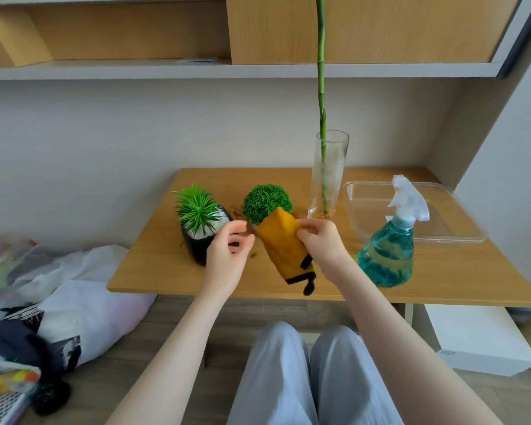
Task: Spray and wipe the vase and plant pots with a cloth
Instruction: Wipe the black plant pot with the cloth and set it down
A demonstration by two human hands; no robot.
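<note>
The wooden counter [172, 271] fills the middle of the view, its far edge against the wall and its right corner cut off by the frame. On its right part lies a clear plastic tray [460, 237], hard to trace because it is see-through, and its near left side is hidden by the spray bottle [388, 256], which stands in front of it holding blue-green liquid. Behind, a tall glass vase [327, 179] stands upright with a green stalk [320, 87] in it that runs out of the top of the frame. To the left stands a black pot [196, 246] with a spiky green plant and white pebbles; its right side is covered by the left hand [226, 256], whose fingers are loosely curled and grip nothing. Between that pot and the vase sits a round green bush plant [265, 202]; its pot is hidden behind the mustard cloth [284, 250], which hangs over the counter's middle with dark trim at its lower end. The right hand [321, 243] pinches the cloth at its right edge. Whether the cloth touches the hidden pot cannot be told.
</note>
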